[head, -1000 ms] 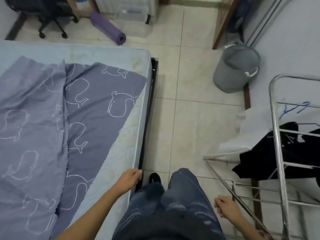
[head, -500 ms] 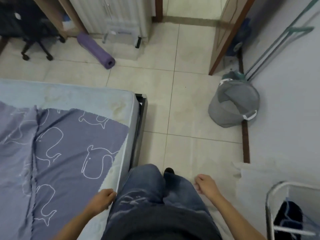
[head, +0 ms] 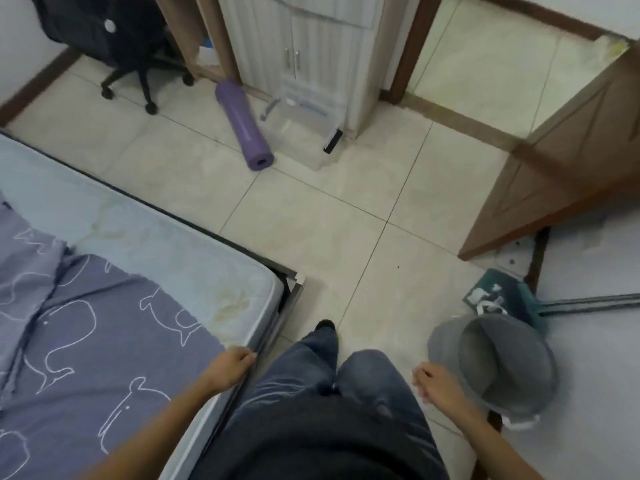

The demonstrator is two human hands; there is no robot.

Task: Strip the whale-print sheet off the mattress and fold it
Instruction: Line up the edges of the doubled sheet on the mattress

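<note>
The purple whale-print sheet [head: 104, 358] lies rumpled over the left part of the pale blue mattress [head: 180, 258], leaving the mattress corner and far strip bare. My left hand [head: 233, 363] rests on the mattress's near edge, right where the sheet's edge ends, with its fingers curled; whether it grips the cloth is unclear. My right hand [head: 434, 381] hangs free beside my right leg, fingers loosely bent, holding nothing.
A grey laundry basket [head: 495, 365] stands close on my right, with a green dustpan [head: 498, 296] and its handle behind it. A purple rolled mat [head: 242, 126], a clear plastic bin [head: 304, 116], a cabinet, an office chair [head: 131, 39] and an open wooden door [head: 561, 161] lie ahead.
I have walked along the bed toward its far corner; my left hand slid along the mattress edge. The drying rack dropped out of view and the basket is now close on my right.
</note>
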